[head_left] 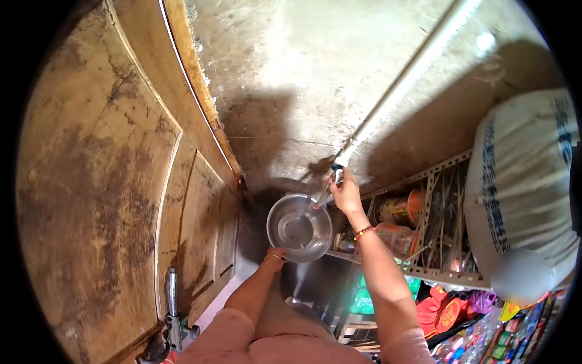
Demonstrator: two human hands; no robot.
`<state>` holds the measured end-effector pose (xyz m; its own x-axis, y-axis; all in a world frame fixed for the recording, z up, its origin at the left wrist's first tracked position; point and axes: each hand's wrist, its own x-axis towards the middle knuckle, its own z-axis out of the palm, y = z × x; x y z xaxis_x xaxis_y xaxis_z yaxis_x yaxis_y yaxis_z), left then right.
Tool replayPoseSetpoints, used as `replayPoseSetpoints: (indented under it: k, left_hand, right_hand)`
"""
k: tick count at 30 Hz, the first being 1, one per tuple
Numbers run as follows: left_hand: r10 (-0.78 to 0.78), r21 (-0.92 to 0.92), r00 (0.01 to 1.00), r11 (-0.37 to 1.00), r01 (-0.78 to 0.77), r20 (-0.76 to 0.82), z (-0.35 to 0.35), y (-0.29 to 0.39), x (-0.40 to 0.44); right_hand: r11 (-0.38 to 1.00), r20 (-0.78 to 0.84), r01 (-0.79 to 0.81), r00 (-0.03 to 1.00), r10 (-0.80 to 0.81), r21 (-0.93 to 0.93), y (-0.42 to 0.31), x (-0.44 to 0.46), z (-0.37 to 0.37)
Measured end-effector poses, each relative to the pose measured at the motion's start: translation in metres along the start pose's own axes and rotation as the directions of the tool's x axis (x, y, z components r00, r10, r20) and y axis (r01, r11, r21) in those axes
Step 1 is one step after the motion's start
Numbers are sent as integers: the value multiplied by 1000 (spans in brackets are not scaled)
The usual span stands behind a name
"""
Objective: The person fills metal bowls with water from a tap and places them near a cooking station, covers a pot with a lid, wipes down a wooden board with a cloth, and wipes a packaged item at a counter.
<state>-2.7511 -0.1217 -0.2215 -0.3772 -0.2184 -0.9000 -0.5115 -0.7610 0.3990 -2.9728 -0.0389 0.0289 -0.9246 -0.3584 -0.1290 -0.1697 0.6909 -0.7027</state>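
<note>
A round metal basin (276,221) is in the middle of the view, below the end of a pale wall pipe (400,79). My left hand (276,254) grips the basin's near rim, mostly hidden at the fingertips. My right hand (347,193) is closed around the tap (338,172) at the pipe's lower end, to the upper right of the basin. A beaded bracelet circles the right wrist. The tap's spout points towards the basin's right rim. I cannot tell whether water is running.
A stained wooden door (91,182) stands on the left. On the right, a perforated metal rack (427,188) holds several tubs (397,236) and thin sticks, with a stuffed white sack (524,182) on it. Below the rack are plastic bottles (479,346) and a red package (445,312).
</note>
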Motion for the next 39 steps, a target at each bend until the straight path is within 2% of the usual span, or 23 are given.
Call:
replayPoseSetpoints:
  k: [1, 2, 4, 6, 7, 10, 12, 17, 18, 20, 21, 22, 24, 26, 27, 28, 29, 31, 33, 35, 36, 38, 39]
  left_hand:
    - [-22, -53, 999, 998, 24, 23, 5, 6, 4]
    - [-43, -108, 998, 993, 48, 50, 9, 9, 8]
    - [-38, -105, 996, 993, 47, 83, 13, 18, 11]
    - [-29, -95, 993, 995, 40, 111, 13, 21, 16]
    - [-40, -79, 994, 996, 49, 106, 14, 23, 19]
    - [-51, -47, 993, 997, 56, 108, 15, 23, 27]
    - [-47, -24, 992, 998, 50, 117, 16, 20, 33]
    - [-39, -10, 992, 999, 40, 117, 20, 19, 26]
    - [-33, -6, 992, 999, 34, 119, 21, 20, 24]
    - [-53, -6, 993, 999, 54, 104, 25, 20, 19]
    - [-50, 4, 993, 999, 49, 108, 24, 17, 22]
    - [-59, -41, 991, 997, 65, 124, 23, 13, 26]
    - [-69, -75, 988, 994, 80, 140, 19, 1, 39]
    - [-134, -137, 978, 978, 156, 159, 13, -2, 50]
    - [-129, -121, 979, 981, 149, 156, 13, 4, 43]
    - [-88, -97, 986, 990, 102, 139, 16, 12, 30]
    - [-48, -70, 991, 996, 57, 122, 19, 17, 21]
    - [-32, -40, 992, 998, 38, 125, 18, 19, 17]
    - [-37, -15, 990, 999, 39, 134, 17, 19, 15]
    - [-31, -4, 990, 999, 32, 135, 14, 16, 22]
    - [-24, -7, 990, 1000, 25, 139, 12, 17, 22]
    - [-32, 16, 989, 999, 30, 145, 9, 20, 22]
    - [-82, -9, 985, 996, 84, 152, 9, 22, 20]
  right_hand:
    - [984, -83, 155, 983, -162, -83, 13, 3, 4]
    - [996, 20, 94, 995, -93, -15, -5, -3, -10]
    - [981, 113, 192, 975, -192, 13, 4, 1, -22]
    - [963, 227, 255, 947, -229, -92, 16, 11, -28]
    - [929, 220, 351, 921, -320, -119, 21, 15, -28]
    - [888, 262, 430, 887, -381, -164, 19, 22, -31]
    - [888, 252, 422, 894, -372, -185, 8, 23, -35]
    - [804, 379, 513, 838, -393, -302, 15, 33, -36]
    - [804, 372, 513, 840, -396, -302, 14, 30, -36]
    - [660, 206, 527, 839, -503, -535, 11, 14, -31]
    - [714, 94, 459, 868, -488, -528, -1, -2, -32]
    - [803, -65, 417, 871, -487, -426, -7, -21, -30]
    - [941, -350, 298, 874, -337, -162, 17, -56, -6]
    - [989, -470, 137, 878, -92, 63, 79, -95, 37]
    - [962, -433, -100, 878, 206, 254, 121, -116, 73]
    - [845, -339, -324, 808, 481, 426, 148, -133, 100]
    - [756, -62, -421, 854, 517, 501, 150, -151, 101]
    - [645, 217, -529, 837, 502, 552, 136, -171, 100]
    - [117, 545, -706, 630, 553, 698, 114, -165, 104]
    - [116, 537, -676, 666, 517, 727, 104, -164, 106]
    - [300, 506, -641, 754, 419, 707, 113, -167, 114]
    - [620, 416, -443, 887, 200, 647, 134, -173, 132]
    - [516, 307, -372, 928, 210, 772, 139, -171, 145]
